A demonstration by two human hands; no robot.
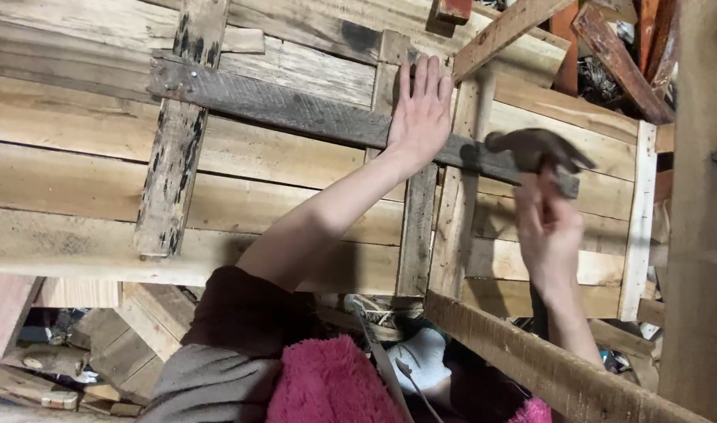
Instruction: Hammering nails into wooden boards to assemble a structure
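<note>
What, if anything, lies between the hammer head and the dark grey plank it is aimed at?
Nothing visible. The hammer head hangs right over the plank near its right end. The left hand presses flat on the plank further left, clear of the hammer. The right hand holds the handle below.

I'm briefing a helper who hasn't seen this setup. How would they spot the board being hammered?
Start at the big pale wooden pallet panel filling the view. One dark grey weathered plank runs slantwise across its slats, pressed flat by the left hand, while the right hand holds a hammer at its right end. It alone is dark grey; its neighbours are light.
</note>
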